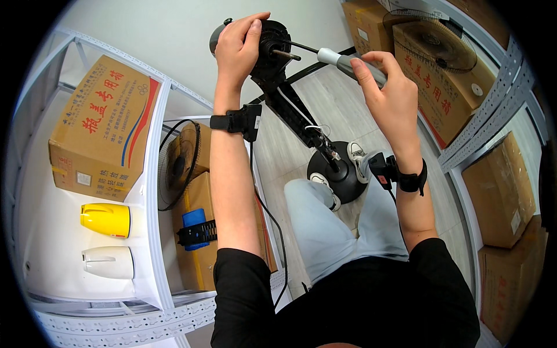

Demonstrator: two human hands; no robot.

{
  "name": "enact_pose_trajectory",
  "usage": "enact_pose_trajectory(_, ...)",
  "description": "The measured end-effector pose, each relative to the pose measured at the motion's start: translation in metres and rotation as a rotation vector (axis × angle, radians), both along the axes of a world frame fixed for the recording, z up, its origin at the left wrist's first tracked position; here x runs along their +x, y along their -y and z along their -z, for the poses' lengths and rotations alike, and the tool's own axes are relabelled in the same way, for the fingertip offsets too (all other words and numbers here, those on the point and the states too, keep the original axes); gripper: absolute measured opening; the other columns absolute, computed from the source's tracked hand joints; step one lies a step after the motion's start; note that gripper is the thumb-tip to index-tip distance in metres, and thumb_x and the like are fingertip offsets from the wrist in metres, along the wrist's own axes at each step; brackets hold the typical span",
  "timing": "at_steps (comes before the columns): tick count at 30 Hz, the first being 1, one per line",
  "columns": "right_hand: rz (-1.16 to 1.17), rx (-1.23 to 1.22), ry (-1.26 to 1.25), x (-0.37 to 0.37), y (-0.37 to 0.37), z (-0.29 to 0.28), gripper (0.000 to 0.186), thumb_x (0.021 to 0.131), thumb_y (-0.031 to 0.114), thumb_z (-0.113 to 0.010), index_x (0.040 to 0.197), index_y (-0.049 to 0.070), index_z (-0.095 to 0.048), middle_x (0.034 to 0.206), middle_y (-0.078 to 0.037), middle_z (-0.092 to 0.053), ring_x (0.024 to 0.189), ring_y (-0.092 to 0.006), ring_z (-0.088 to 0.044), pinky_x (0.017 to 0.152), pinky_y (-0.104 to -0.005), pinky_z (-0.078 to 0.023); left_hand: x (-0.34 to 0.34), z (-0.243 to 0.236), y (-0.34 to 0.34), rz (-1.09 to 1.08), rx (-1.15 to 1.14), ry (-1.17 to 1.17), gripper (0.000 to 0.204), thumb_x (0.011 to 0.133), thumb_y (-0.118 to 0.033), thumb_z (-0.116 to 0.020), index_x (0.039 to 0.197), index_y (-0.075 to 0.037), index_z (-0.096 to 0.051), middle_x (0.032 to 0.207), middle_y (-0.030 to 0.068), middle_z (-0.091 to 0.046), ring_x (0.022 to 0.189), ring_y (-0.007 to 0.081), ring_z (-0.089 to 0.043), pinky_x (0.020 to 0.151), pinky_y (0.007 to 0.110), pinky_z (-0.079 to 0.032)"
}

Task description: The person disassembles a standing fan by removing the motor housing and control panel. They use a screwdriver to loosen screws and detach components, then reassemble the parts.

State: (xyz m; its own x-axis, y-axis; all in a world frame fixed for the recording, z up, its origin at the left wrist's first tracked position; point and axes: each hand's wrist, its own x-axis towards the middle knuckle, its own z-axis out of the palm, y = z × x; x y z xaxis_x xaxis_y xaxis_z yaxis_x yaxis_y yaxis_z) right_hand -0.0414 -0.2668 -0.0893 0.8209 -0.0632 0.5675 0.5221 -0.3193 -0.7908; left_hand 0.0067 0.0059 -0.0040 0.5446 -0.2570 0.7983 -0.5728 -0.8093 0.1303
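1. A plain, pale-grey wall [162, 35] stands beyond the floor, with a narrow dark skirting strip [301, 76] along its foot.
2. Light-grey, wood-grained planks make up the floor [342, 104].
3. A white metal shelving unit [52, 249] lines the left; its near edge is perforated.
4. A grey, perforated metal rack [493, 104] lines the right.
5. Bright, even light falls on the wall and floor.

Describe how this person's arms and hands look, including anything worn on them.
The left hand and right hand are gloveless. Short black fabric sleeves end near the elbows. Each wrist wears a black strap carrying a small black boxy module with a thin black cable; the right module shows an orange-red patch.
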Motion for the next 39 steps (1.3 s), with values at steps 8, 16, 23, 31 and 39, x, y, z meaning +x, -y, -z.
enact_pose_trajectory(8,-0.037,0.056,0.352,0.001,-0.001,0.005,0.030,0.083,0.018,-0.081,0.106,0.006,-0.067,0.090,-0.009,-0.066,0.072,-0.0217,-0.065,0.064,-0.0323,-0.052,0.005,0.000,0.003,0.053,-0.094,0.012,0.044,0.108,-0.031,-0.039,0.110,-0.009,-0.077,0.103,0.0063,-0.076,0.099,0.0253,-0.067,0.095,0.037,-0.047)
enact_pose_trajectory(16,-0.041,0.058,0.336,0.001,0.001,-0.001,0.031,0.081,0.017,-0.083,0.106,0.006,-0.069,0.092,-0.008,-0.067,0.074,-0.0200,-0.066,0.063,-0.0303,-0.053,0.000,0.000,0.004,0.095,-0.238,-0.096,0.061,0.110,-0.036,-0.025,0.106,-0.006,-0.078,0.099,0.0112,-0.075,0.095,0.0265,-0.066,0.094,0.036,-0.046)
enact_pose_trajectory(23,0.050,0.216,0.346,-0.019,0.006,0.008,0.028,0.080,0.011,-0.084,0.103,0.005,-0.070,0.095,-0.006,-0.069,0.074,-0.0126,-0.066,0.060,-0.0247,-0.054,-0.007,-0.004,0.005,0.070,-0.183,-0.116,0.056,0.109,-0.034,-0.027,0.111,-0.004,-0.075,0.104,0.0137,-0.073,0.101,0.0285,-0.065,0.097,0.037,-0.045)
enact_pose_trajectory(31,-0.104,0.206,0.427,-0.036,-0.013,0.009,0.030,0.077,0.007,-0.085,0.102,0.004,-0.070,0.097,-0.007,-0.068,0.069,-0.0113,-0.061,0.053,-0.0244,-0.048,0.001,0.002,0.001,0.205,-0.414,-0.214,0.063,0.112,-0.035,-0.025,0.108,0.007,-0.071,0.097,0.0139,-0.074,0.090,0.0207,-0.069,0.087,0.031,-0.054)
enact_pose_trajectory(39,-0.118,0.233,0.309,-0.038,-0.027,0.012,0.033,0.077,0.008,-0.086,0.105,0.002,-0.069,0.102,-0.011,-0.070,0.086,-0.0206,-0.067,0.075,-0.0305,-0.054,0.001,0.001,0.004,0.186,-0.367,-0.150,0.060,0.111,-0.032,-0.027,0.107,0.007,-0.071,0.097,0.0149,-0.074,0.090,0.0213,-0.070,0.087,0.032,-0.054)
